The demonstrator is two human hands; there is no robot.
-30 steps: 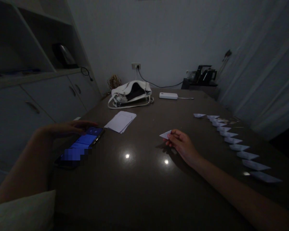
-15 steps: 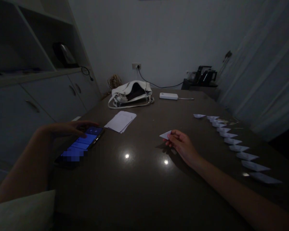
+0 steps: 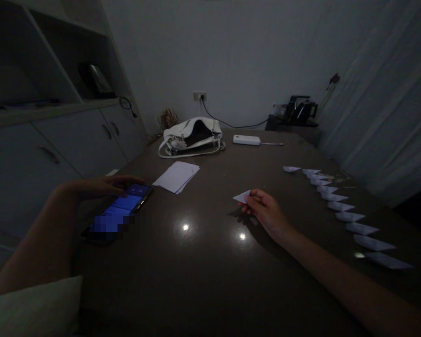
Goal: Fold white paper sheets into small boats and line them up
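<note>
The room is dim. My left hand [image 3: 98, 186] lies flat with fingers stretched over the top of a lit phone [image 3: 121, 211] lying on the dark table [image 3: 203, 262]. My right hand [image 3: 266, 211] rests on the table near its middle, fingers pinched on a small white folded paper piece [image 3: 241, 197] whose point sticks out to the left. A row of several similar folded paper pieces [image 3: 340, 206] runs along the table's right side. A stack of white paper sheets [image 3: 177, 177] lies beyond the phone.
At the far end lie a white handbag [image 3: 192, 135] and a white power bank [image 3: 246, 140] with a cable. A kettle [image 3: 300, 110] stands at the back right. Cabinets [image 3: 56, 145] line the left, a curtain [image 3: 382, 117] the right. A pale cushion [image 3: 31, 306] sits at bottom left.
</note>
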